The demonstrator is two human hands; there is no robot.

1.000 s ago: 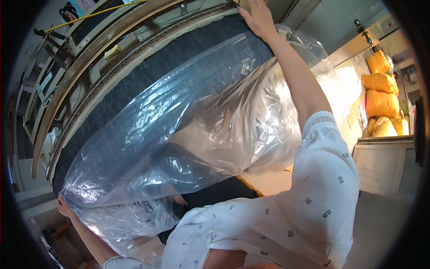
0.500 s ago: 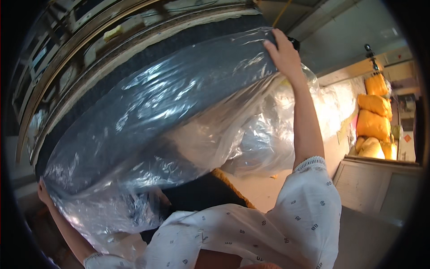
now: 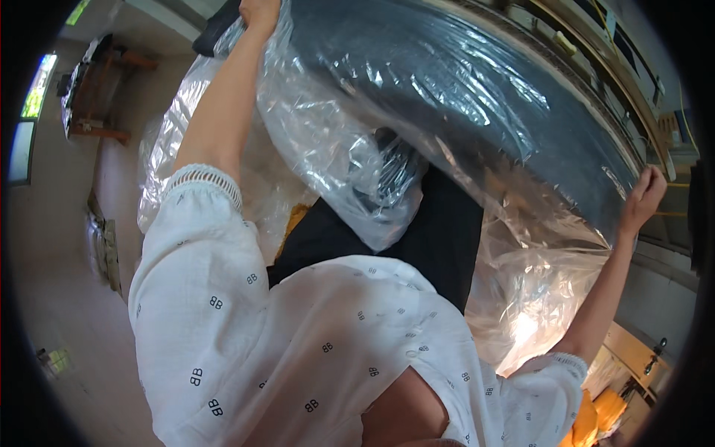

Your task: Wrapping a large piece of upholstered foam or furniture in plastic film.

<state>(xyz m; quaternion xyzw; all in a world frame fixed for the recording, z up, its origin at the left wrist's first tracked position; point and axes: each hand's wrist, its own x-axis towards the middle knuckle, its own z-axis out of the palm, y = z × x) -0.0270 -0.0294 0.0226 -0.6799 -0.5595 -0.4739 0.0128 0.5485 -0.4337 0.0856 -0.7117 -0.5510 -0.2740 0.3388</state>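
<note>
Left hand [image 3: 261,15] and right hand [image 3: 645,198] look closed on the plastic [image 3: 454,82]; pulling gently, evenly helps smooth it.

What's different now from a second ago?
The view swung left, so the yellow bags now show lower right. The right hand, open before, is now curled at the edge of the clear plastic. The left hand still holds the plastic's other end.

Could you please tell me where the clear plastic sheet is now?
In the head view, the clear plastic sheet spans the upper middle, between the left hand and right hand, hanging partly over black cloth.
</note>
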